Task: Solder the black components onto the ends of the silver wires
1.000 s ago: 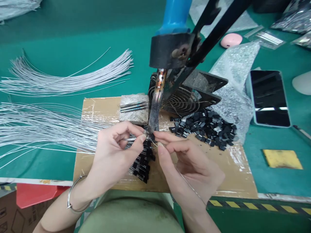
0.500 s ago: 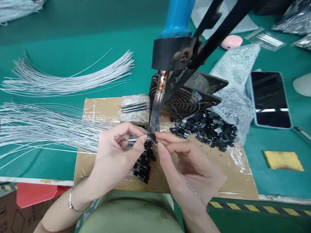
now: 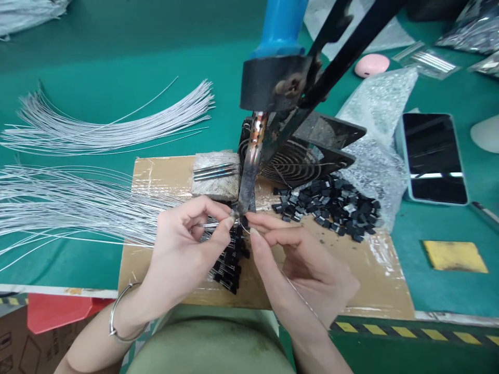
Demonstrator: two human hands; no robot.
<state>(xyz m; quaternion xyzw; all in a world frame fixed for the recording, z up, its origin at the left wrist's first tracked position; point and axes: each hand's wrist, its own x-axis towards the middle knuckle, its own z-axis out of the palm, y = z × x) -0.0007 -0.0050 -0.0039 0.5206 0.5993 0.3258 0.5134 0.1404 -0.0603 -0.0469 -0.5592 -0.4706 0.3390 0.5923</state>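
Under the iron partly hiding the fan, left hand pinches cable, right hand thin wire.

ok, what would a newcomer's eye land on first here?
Probably the blue-handled soldering iron at upper centre, angling down toward the fingertips of the left grip and right grip. Next, the pale wire bundles spread across the left side, and the heap of small black parts on the cardboard, right of centre.
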